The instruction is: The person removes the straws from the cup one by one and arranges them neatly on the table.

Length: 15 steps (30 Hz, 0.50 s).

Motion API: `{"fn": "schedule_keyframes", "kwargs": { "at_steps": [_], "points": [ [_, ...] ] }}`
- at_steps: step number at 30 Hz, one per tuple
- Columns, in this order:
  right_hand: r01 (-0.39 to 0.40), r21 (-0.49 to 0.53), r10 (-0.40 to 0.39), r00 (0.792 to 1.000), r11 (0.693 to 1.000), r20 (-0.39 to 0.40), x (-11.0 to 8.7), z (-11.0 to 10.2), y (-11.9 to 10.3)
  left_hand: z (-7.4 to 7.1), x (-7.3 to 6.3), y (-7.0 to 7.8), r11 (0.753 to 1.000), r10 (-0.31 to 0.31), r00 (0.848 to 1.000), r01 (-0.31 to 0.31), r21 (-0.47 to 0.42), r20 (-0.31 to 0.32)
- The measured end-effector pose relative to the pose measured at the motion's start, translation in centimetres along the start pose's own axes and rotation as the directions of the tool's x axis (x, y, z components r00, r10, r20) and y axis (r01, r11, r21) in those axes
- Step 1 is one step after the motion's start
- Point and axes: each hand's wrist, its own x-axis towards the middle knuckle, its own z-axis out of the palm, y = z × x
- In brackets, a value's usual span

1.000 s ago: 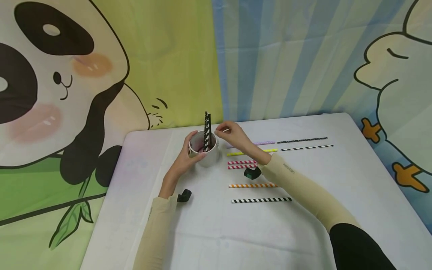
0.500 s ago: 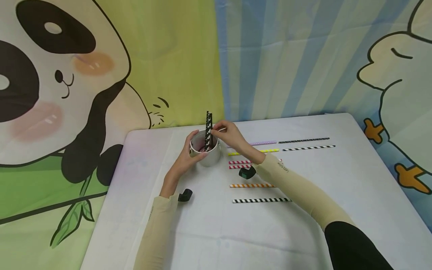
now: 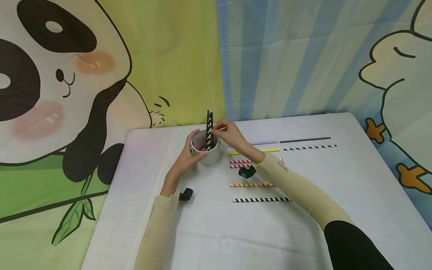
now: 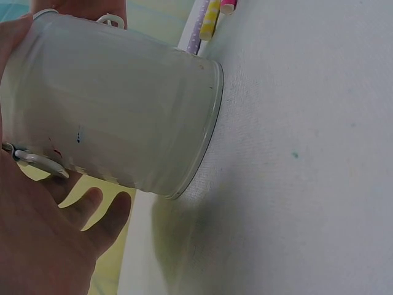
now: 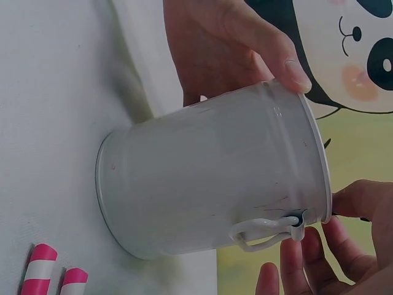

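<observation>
A small white metal bucket (image 3: 210,159) with side handle loops stands at the table's back. My left hand (image 3: 185,159) holds it from the left, thumb on the near rim and fingers round the far side. Several dark paper straws stand upright in it, among them a black straw with white marks (image 3: 208,133). Over the right rim, my right hand (image 3: 233,135) pinches a black straw between thumb and forefinger; in the right wrist view the fingers (image 5: 350,196) mostly cover it. Its other fingers lie beside the bucket wall (image 5: 202,172).
Right of the bucket lie a purple straw (image 3: 264,142), a yellow straw (image 3: 272,150), red-striped straws (image 3: 240,162), an orange-striped straw (image 3: 253,185) and a black-striped straw (image 3: 261,200). Farther right are a black dotted straw (image 3: 305,140) and another black-striped straw (image 3: 310,147). A curtain hangs behind.
My right hand has moved left from beside the bucket to the upright straws and now pinches one. The left hand keeps its hold on the bucket.
</observation>
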Motion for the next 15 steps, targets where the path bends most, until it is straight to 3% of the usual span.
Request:
{"fn": "schedule_keyframes", "kwargs": {
  "at_steps": [15],
  "points": [
    [0.029,0.077,-0.027,0.999,0.997,-0.035,-0.47,-0.93,-0.96,-0.02,0.08,0.13,1.0,0.004,1.0,-0.004,-0.008,0.0]
  ]
}}
